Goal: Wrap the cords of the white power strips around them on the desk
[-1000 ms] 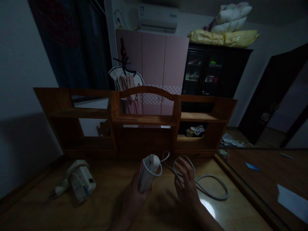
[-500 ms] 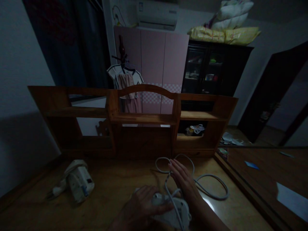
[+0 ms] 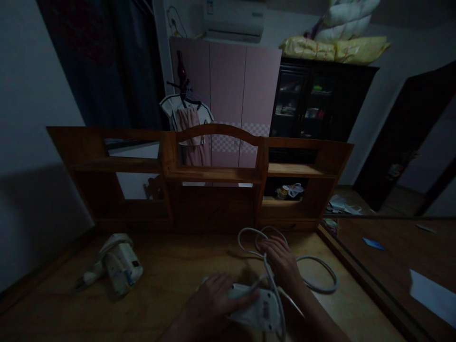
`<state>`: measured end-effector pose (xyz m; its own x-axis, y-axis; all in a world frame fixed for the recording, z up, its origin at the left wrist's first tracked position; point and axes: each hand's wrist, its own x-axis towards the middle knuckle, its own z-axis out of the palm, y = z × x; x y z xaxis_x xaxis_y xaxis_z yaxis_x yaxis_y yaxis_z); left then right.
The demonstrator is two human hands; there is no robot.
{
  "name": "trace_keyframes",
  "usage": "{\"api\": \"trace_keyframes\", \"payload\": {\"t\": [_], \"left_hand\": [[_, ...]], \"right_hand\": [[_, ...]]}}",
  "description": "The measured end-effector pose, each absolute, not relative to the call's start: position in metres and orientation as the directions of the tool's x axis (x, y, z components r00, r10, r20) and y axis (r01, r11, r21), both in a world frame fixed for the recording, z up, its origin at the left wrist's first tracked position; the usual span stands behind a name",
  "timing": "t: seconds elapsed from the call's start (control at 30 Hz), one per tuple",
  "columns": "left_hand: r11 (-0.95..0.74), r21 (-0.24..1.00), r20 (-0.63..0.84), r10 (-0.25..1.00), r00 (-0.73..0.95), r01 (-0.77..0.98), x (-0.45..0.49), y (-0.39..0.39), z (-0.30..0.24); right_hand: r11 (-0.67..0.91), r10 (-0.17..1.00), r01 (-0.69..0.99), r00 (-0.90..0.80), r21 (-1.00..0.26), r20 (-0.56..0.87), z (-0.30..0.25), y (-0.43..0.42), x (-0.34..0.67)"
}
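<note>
A white power strip (image 3: 261,306), its underside with a label and screw holes facing up, sits low in the middle of the view. My left hand (image 3: 217,299) grips its left end, the thumb lying across it. A grey cord (image 3: 270,270) runs over the strip and spreads in loose loops on the wooden desktop. My right hand (image 3: 281,259) is closed around part of this cord, just beyond the strip; the fingertips are partly hidden. Off to the left lies a second white power strip (image 3: 123,268) with its cord wrapped around it.
A wooden shelf unit (image 3: 213,178) spans the back of the desktop (image 3: 171,270). On the right, past a raised wooden edge (image 3: 356,270), a brown surface holds a white sheet (image 3: 432,294) and a blue card (image 3: 373,243). Pink wardrobe doors (image 3: 228,85) stand farther back.
My right hand has moved slightly right, and its stretched fingers have curled in on the cord. The cord loops have shifted right. The strip has turned a little, showing its label.
</note>
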<state>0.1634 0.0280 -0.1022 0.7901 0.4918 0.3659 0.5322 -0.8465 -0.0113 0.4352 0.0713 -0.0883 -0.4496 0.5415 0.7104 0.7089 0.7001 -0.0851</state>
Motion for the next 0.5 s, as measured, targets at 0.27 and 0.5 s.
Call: {"api": "trace_keyframes", "payload": {"t": [0.27,0.5], "left_hand": [[-0.618,0.370,0.440,0.774,0.454,0.694,0.160,0.030,-0.106],[-0.187,0.962,0.221,0.961,-0.166,0.198,0.163,0.036,-0.097]], "right_hand": [[0.464,0.644,0.659,0.207,-0.591,0.736,-0.037,0.052,0.461],[0.302,0.953,0.432,-0.118,-0.849,0.279,0.008,0.018,0.507]]}}
